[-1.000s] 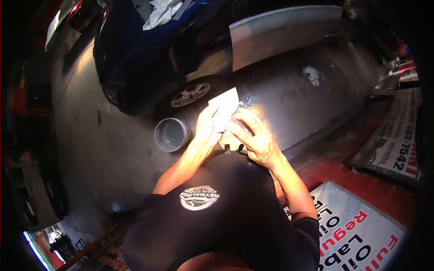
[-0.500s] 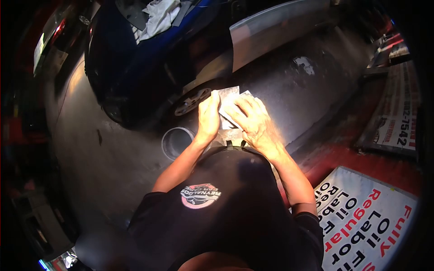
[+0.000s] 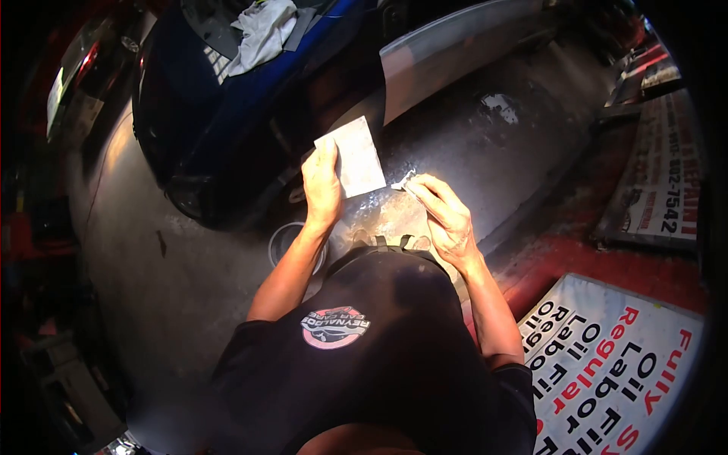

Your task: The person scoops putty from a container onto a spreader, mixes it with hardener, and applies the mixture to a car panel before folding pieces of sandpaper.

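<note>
My left hand [image 3: 322,186] is closed on a flat, pale square sheet [image 3: 359,161], the thumb lying over its left edge. The sheet is tilted, and its broad face catches bright light. To the right of it, my right hand [image 3: 449,224] pinches a small, crumpled whitish scrap [image 3: 404,182] between thumb and fingers. A gap separates the right fingertips from the sheet. Both hands are held out in front of my dark shirt, above the floor.
A dark blue car [image 3: 227,114] stands ahead, with a white cloth [image 3: 264,34] on it. A round bucket-like container [image 3: 277,246] sits on the floor by my left forearm. Lettered signs [image 3: 618,364] lean at the right. A pale panel [image 3: 432,64] is beyond the hands.
My right hand has drawn away from the sheet, to the right and downward, with the crumpled scrap in its fingers. My left hand has moved left with the sheet, whose face now shows more fully.
</note>
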